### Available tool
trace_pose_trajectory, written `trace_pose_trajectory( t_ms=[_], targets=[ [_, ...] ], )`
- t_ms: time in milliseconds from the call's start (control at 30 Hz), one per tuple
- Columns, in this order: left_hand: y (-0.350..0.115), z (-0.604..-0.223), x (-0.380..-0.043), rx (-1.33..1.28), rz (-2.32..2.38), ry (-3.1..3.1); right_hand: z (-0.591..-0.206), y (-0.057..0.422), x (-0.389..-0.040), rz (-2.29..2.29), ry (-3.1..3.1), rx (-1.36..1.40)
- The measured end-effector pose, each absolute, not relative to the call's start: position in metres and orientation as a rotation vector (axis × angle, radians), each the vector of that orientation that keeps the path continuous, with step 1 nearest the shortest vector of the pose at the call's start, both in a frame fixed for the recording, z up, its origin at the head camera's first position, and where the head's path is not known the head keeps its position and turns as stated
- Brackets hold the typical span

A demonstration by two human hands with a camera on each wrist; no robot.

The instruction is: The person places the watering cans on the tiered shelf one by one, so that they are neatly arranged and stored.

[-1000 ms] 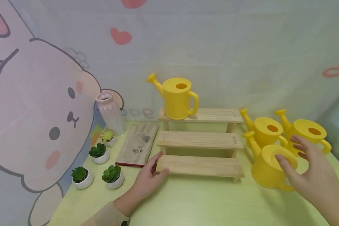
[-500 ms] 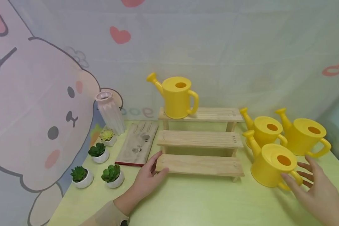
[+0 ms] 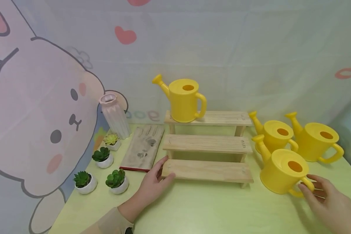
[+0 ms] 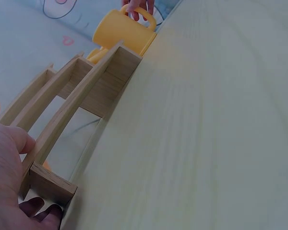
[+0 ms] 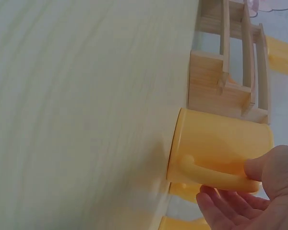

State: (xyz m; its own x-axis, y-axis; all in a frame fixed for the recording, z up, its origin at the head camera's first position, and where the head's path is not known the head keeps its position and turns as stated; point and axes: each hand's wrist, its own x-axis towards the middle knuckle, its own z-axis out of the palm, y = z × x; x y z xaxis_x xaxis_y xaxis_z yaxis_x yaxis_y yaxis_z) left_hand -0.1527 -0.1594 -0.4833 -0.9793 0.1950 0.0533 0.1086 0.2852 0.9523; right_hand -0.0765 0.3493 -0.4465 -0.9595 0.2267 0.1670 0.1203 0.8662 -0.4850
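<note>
A three-step wooden plant stand (image 3: 207, 170) stands mid-table. My left hand (image 3: 153, 185) grips the left end of its lowest step; in the left wrist view the thumb lies over the board and fingers curl by the end support (image 4: 53, 184). On the top step, toward the left, sits a yellow watering can (image 3: 183, 100). At the right, my right hand (image 3: 329, 198) pinches the handle of the nearest yellow watering can (image 3: 276, 175), which rests upright on the table. The thumb is on the handle (image 5: 216, 177), the fingers on its other side. The left hand's fingertips are partly hidden.
Two more yellow watering cans, one (image 3: 273, 133) and another (image 3: 313, 139), stand behind the nearest one. To the left are a folded glove (image 3: 141, 149), a pale vase (image 3: 115, 117) and several potted succulents (image 3: 117, 182). A printed cloth (image 3: 222, 48) hangs behind the table.
My right hand has come down from above the nearest watering can to its handle, and thumb and fingers have closed on it. The left hand stays on the stand.
</note>
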Motion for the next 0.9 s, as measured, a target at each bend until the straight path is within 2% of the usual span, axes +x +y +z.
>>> trace_pose_trajectory(
  t_ms=[367, 900],
  targets=[
    [-0.1599, -0.4855, -0.1529, 0.279, 1.811, 2.459, -0.4508, 0.35, -0.0745, 0.607, -2.73, -0.209],
    [-0.1592, -0.4865, -0.1531, 0.292, 1.805, 2.467, -0.448, 0.3504, -0.0739, 0.634, -2.795, -0.406]
  ],
)
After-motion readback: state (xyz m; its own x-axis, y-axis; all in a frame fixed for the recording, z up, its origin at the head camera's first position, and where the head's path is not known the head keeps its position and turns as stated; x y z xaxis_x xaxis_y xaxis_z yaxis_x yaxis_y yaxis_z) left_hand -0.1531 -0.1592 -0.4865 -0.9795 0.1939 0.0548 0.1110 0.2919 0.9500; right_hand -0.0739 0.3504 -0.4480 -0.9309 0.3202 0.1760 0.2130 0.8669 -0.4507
